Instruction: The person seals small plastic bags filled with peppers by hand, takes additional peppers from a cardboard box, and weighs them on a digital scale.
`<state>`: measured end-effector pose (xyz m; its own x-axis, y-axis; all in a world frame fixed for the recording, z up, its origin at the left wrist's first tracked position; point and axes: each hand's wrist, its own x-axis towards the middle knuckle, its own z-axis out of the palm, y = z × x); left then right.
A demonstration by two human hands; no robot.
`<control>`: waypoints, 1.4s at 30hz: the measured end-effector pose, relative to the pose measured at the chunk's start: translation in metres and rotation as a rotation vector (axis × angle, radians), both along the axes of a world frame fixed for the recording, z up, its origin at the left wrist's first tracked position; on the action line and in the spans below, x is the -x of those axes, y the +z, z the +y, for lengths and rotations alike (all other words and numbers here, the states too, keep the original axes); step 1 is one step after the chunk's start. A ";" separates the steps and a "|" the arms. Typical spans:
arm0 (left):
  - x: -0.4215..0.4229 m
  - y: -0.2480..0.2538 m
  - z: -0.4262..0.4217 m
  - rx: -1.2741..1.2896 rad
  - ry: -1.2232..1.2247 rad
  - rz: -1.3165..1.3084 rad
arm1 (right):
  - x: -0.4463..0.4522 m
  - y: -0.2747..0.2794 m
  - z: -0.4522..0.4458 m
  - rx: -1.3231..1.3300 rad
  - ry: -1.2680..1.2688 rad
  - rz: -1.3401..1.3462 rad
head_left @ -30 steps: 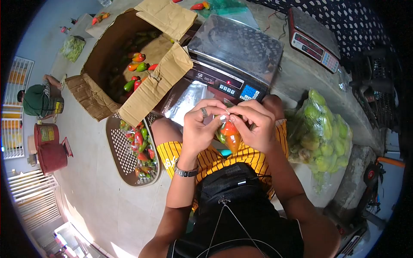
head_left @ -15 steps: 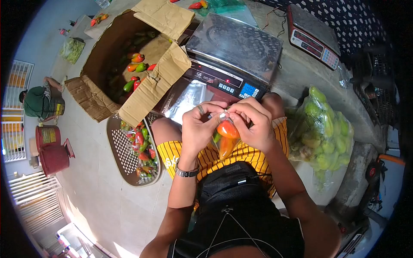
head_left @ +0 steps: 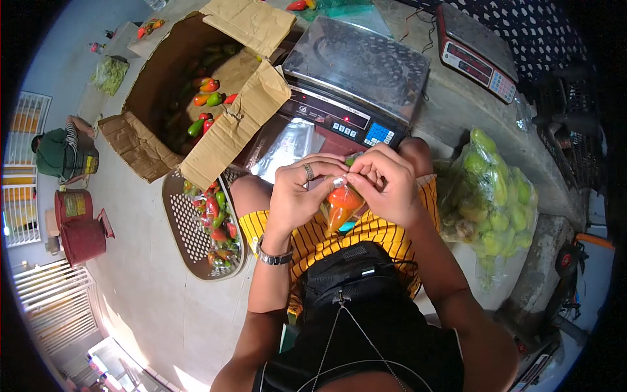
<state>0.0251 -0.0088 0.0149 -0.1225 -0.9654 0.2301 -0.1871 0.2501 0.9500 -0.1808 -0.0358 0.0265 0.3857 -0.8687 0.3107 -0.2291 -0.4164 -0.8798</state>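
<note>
Pale flooring [head_left: 150,274] ran across the room, sunlit at the lower left. At far left, a person in a green top [head_left: 52,153] was positioned near a red tub [head_left: 81,238]. Next, a perforated basket [head_left: 193,242] held bagged peppers [head_left: 215,212], and an open cardboard box [head_left: 235,124] contained loose red, orange and green ones.

The left hand [head_left: 294,196] was closed at the fingertips on the gathered neck of a clear bag of peppers [head_left: 339,208], which hung upright between both hands, above the lap. A scale [head_left: 356,65] with a lit display stood beyond. The right hand [head_left: 392,193] pinched the same neck, touching or nearly touching the left fingers.

Assessment: the bag appeared light, its film thin, soft and slippery, its contents firm yet liable to bruise or split. The twisted neck was judged the sound hold.

Rightward, a large bag of green vegetables [head_left: 490,196] rested near the concrete bench [head_left: 444,111], which bore a second scale [head_left: 480,68].
</note>
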 end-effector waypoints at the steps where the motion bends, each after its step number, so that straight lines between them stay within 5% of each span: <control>1: -0.001 0.001 0.000 0.014 -0.026 -0.031 | 0.002 -0.008 -0.003 -0.058 0.009 -0.041; 7: 0.008 -0.002 0.003 -0.078 -0.007 0.032 | 0.010 -0.015 -0.013 -0.209 -0.007 -0.083; 14: 0.019 -0.033 -0.005 -0.232 0.162 -0.229 | -0.012 -0.053 0.005 -0.401 -0.189 -0.100; 18: 0.032 -0.070 -0.006 -0.049 0.286 -0.368 | -0.024 -0.075 0.021 -0.255 -0.213 -0.103; 22: 0.041 -0.092 -0.006 -0.124 0.375 -0.339 | -0.030 -0.097 0.015 -0.179 -0.253 -0.022; 28: 0.037 -0.100 -0.005 -0.430 0.319 -0.086 | -0.026 -0.115 0.015 -0.103 -0.260 -0.015; 42: 0.019 -0.123 -0.008 -0.377 0.059 -0.038 | -0.035 -0.119 0.018 0.025 -0.336 0.028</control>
<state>0.0058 -0.0170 -0.1078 -0.0656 -0.9871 -0.1461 -0.2273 -0.1278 0.9654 -0.1462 -0.0183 -0.0928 0.0881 -0.9409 0.3272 -0.3808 -0.3353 -0.8617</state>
